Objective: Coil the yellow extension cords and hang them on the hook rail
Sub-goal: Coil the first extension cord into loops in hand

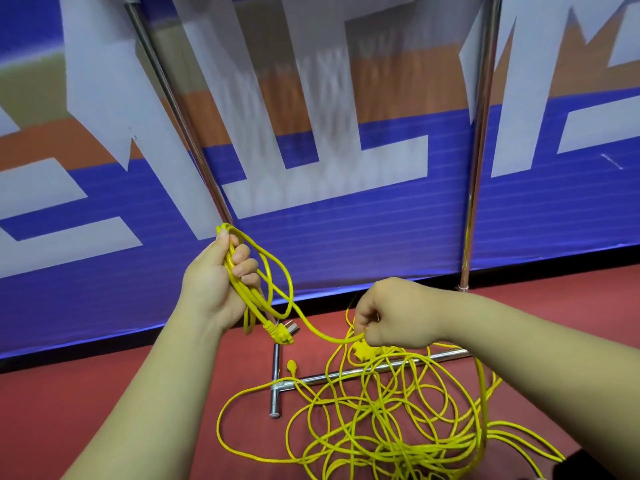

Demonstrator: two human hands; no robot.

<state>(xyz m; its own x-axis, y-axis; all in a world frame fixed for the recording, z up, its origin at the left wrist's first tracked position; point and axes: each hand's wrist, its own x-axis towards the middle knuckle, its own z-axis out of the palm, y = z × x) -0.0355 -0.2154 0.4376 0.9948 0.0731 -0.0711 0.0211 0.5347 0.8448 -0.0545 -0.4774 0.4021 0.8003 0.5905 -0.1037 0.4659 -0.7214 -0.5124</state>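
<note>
My left hand (216, 278) grips a small coil of yellow cord (277, 285), with several loops hanging from the fist. The cord's yellow plug (280, 333) dangles below that hand. From the coil one strand runs right to my right hand (391, 315), which pinches it above the floor. Beneath and to the right lies a loose tangle of yellow extension cords (398, 427) on the red floor, with another plug end (291, 365) near its left side. No hooks of the rail are in view.
Two chrome uprights (176, 109) (479, 140) of a metal stand rise in front of a blue, white and orange banner (346, 230). The stand's chrome base bars (276, 382) lie on the red floor (86, 393), partly under the cords.
</note>
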